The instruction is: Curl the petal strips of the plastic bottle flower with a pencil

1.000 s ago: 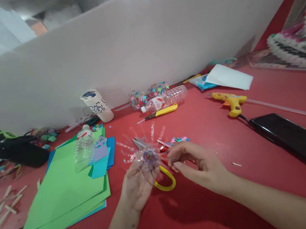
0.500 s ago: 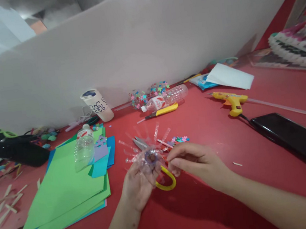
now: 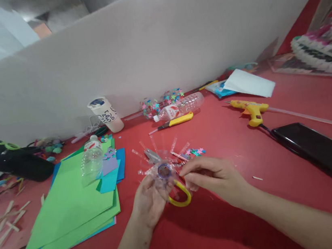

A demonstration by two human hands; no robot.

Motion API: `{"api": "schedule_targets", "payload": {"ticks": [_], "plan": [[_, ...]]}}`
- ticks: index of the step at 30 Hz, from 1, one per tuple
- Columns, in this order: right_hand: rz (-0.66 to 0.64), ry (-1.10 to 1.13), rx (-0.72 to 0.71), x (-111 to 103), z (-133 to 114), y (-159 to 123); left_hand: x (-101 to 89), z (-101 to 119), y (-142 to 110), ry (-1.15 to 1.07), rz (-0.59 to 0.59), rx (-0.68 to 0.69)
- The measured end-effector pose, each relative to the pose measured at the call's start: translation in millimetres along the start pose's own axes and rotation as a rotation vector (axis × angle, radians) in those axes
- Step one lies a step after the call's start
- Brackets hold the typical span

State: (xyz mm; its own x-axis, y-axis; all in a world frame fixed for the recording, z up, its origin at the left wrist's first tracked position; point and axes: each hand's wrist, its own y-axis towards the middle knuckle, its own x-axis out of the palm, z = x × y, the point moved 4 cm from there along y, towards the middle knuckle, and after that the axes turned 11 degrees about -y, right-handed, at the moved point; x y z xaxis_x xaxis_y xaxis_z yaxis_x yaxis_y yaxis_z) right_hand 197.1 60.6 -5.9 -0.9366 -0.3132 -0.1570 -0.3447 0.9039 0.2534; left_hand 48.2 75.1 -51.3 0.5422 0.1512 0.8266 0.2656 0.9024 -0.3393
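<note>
A clear plastic bottle top (image 3: 164,170), its wall cut into strips that fan outward, rests in my left hand (image 3: 150,200), whose fingers curl round it from below. Its neck ring points up toward me. On the right, my right hand (image 3: 209,176) pinches at the edge of the piece with thumb and fingers together; what lies between the fingertips is hidden. Under the piece lie scissors (image 3: 180,200) with a yellow handle, their blades showing beyond it. Small star sequins (image 3: 194,152) are scattered just behind my right hand.
Green paper sheets (image 3: 71,194) lie left, with a clear bottle (image 3: 91,159) on them. Farther back are a yellow cutter (image 3: 180,119), another bottle (image 3: 182,106) and a white cup (image 3: 106,115). A yellow glue gun (image 3: 252,111) and black case (image 3: 316,153) are right.
The cut bottle top has turned and shifted slightly in my left hand, its strips now lying at other angles. My right hand stays almost in the same place, still pinched.
</note>
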Motion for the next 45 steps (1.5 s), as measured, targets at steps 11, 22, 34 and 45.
{"api": "schedule_targets", "payload": {"ticks": [11,22,34,45], "plan": [[-0.104,0.29,0.19,6,17,3,-2.1,-1,1,-0.049,-0.043,-0.021],[-0.061,0.386,0.18,4,15,5,-4.2,1,1,-0.075,-0.015,-0.008],[-0.041,0.384,0.196,5,14,4,-1.5,-2,2,-0.055,-0.012,-0.043],[0.161,-0.047,0.036,-8,5,-3,-0.4,1,-1,-0.082,0.026,-0.031]]}}
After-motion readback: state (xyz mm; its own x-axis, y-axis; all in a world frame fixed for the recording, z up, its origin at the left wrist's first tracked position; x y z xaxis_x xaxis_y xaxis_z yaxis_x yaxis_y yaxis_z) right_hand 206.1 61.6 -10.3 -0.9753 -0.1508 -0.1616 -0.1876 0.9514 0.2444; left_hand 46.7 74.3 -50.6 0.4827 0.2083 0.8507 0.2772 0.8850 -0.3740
